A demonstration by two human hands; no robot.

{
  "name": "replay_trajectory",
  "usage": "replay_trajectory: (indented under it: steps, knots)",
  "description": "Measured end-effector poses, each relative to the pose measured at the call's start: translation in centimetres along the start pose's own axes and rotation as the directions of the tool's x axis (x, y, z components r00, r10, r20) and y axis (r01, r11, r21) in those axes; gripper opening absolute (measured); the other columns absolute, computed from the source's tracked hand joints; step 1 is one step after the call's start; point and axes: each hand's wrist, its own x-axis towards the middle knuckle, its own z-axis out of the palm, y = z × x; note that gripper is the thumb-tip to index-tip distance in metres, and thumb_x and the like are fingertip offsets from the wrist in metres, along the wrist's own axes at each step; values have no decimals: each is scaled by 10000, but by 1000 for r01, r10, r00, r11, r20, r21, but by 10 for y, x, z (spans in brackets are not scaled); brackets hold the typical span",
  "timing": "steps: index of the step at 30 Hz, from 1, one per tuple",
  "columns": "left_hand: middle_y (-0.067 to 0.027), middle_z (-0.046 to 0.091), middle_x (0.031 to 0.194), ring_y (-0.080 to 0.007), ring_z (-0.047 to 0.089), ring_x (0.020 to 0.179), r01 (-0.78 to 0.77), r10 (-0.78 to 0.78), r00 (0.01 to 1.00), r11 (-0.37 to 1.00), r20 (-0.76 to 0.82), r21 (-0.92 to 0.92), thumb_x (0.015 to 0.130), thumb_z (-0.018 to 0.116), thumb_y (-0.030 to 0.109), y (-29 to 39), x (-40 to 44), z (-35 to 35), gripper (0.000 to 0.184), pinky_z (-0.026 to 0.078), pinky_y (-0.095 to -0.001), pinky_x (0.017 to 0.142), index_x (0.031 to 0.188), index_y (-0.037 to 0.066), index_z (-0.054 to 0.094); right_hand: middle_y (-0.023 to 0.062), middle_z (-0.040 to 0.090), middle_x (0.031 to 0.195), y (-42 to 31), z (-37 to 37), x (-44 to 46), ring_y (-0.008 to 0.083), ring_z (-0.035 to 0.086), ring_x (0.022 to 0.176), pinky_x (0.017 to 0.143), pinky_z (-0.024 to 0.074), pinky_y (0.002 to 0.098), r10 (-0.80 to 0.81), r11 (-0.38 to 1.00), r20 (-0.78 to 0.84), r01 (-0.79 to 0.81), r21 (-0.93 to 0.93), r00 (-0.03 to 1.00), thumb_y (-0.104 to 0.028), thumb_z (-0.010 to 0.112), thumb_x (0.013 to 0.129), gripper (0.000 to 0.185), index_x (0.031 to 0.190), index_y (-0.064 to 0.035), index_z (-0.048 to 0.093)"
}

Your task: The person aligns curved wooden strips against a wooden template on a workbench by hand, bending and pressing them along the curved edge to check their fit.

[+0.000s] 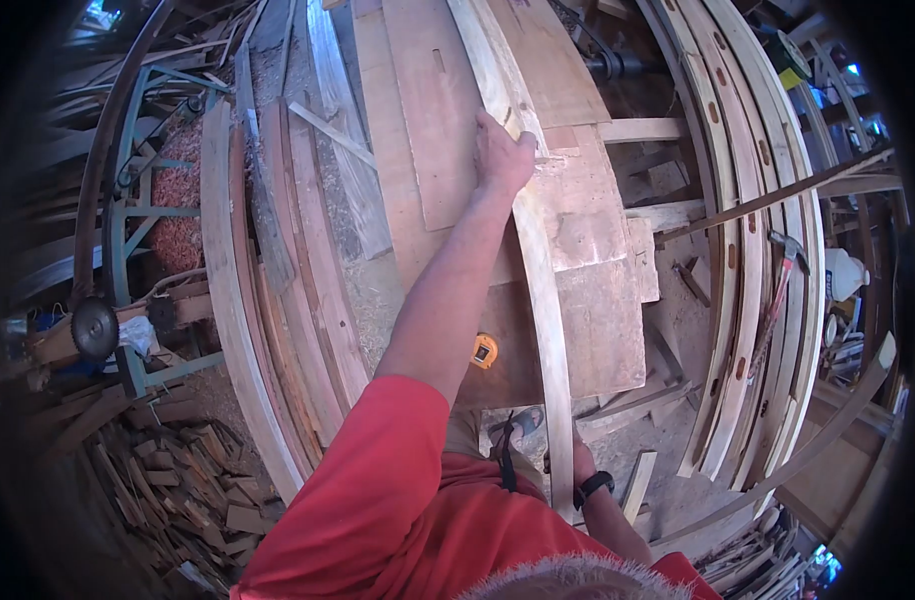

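Across the middle of the workshop runs the table (pixel 598 330), its top overlaid with broad flat boards, and the long wooden strip (pixel 548 310) lies lengthwise along it, its near end projecting past the table edge toward the body. A piece this long and slightly bowed is best managed from two well-spaced points, with its weight left on the table so that neither arm carries it alone; keeping its face flat and its line true matters more than squeezing hard. The left hand (pixel 506 155) reaches far forward and has its fingers clamped on the strip, thumb on one side, a good place from which to steady it against rolling. The right hand (pixel 583 463), wearing a dark wristband (pixel 593 487), is low beside the near end, where small, even corrections would swing the strip least abruptly. The yellow tape measure (pixel 484 351) sits just left of the strip, so any sideways shift should be kept small to avoid knocking it. The strip's far end is cut off by the top of the view. The strip hides much of the right hand, and I cannot tell whether its fingers are closed. The undersides of the left fingers are also out of sight, and the tape's markings are too small to read.
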Motion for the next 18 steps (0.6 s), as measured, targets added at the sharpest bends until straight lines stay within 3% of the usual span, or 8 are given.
replay_trajectory:
  steps: [1, 4, 7, 11, 17, 18]
  knots:
    - [-368, 530, 1259, -501, 554, 1177, -6, 6, 1000, 1000, 6, -1, 842, 655, 218, 0, 3, 1, 648, 454, -527, 1027, 1289, -123, 332, 35, 683, 783, -8, 4, -4, 150, 636, 686, 622, 521, 316, -22, 999, 16, 21, 36, 1000, -651, 341, 1034, 678, 1057, -92, 725]
    - [-370, 529, 1261, -501, 553, 1177, -18, 18, 1000, 1000, -18, 20, 839, 659, 227, -1, 12, 1, 653, 452, -526, 1028, 1283, -124, 334, 25, 690, 811, -28, 10, -10, 142, 639, 714, 649, 522, 312, 66, 997, -18, -65, 46, 998, -651, 331, 1037, 686, 1079, -92, 727]
    - [-368, 532, 1260, -500, 554, 1179, -17, 18, 1000, 999, -25, 38, 841, 664, 244, 0, 24, 1, 648, 455, -527, 1022, 1270, -119, 342, 23, 694, 838, -50, 21, -18, 138, 638, 729, 658, 522, 314, 26, 999, -33, -27, -27, 999, -661, 333, 1034, 692, 1115, -92, 720]
    - [-357, 540, 1258, -493, 559, 1182, -17, 18, 999, 1000, -41, 16, 840, 705, 262, 3, 38, 1, 644, 460, -524, 1018, 1242, -104, 359, 26, 696, 857, -63, 23, -8, 137, 637, 745, 665, 521, 316, 129, 991, -43, -127, 48, 991, -664, 336, 1033, 694, 1143, -91, 711]
    - [-349, 551, 1248, -490, 569, 1170, -25, 27, 998, 999, -64, 37, 826, 743, 270, 3, 50, 2, 654, 466, -517, 1017, 1224, -93, 371, 33, 699, 878, -59, 24, 6, 143, 637, 761, 681, 518, 315, -70, 997, -42, 69, -34, 997, -677, 333, 1028, 715, 1174, -82, 702]
    - [-349, 552, 1247, -490, 571, 1167, -28, 31, 997, 999, -75, 41, 822, 743, 267, 2, 51, 2, 653, 466, -516, 1018, 1223, -92, 373, 71, 680, 814, -58, 23, 10, 175, 646, 674, 620, 544, 335, -73, 997, -34, 73, -20, 997, -558, 355, 1051, 578, 1196, -74, 636]
